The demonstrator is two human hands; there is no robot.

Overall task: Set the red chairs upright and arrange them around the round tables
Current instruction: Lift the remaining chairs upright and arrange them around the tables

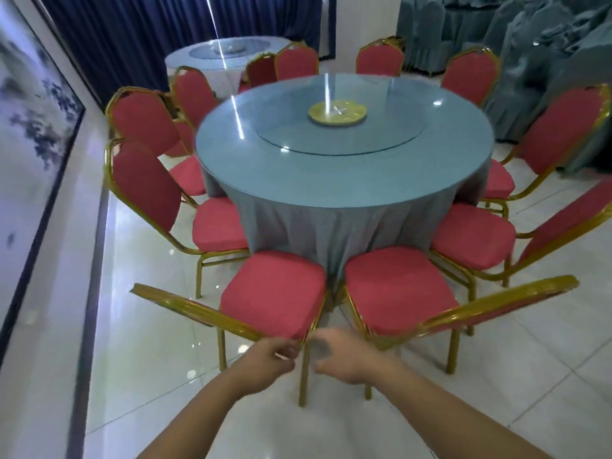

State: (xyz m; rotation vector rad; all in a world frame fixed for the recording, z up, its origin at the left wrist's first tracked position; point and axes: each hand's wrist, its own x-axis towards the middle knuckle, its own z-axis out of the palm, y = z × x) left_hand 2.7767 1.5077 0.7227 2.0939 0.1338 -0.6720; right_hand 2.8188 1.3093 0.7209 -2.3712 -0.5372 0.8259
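A round worktop (331,180) draped in a blue cloth stands on a pale tiled floor (132,359). On it sit a glass turntable (364,140) and, at its centre, a yellow disc (337,112). Red chairs with gold frames stand upright in a ring around it, seats facing inward.

Two of them are at the near edge, side by side: the near-left chair (271,293) and the near-right chair (394,286). Their seats almost touch the hanging cloth.

Two bare forearms reach in from the bottom. The left hand (270,359) has curled fingers right at the back corner of the near-left chair's gold frame. Motion blur hides whether its grip is clamped on the frame. The right hand (337,356) is just beside it, too blurred to tell its grip.

Farther back are a second round worktop (205,66) in white cloth and dark blue curtains (149,31).
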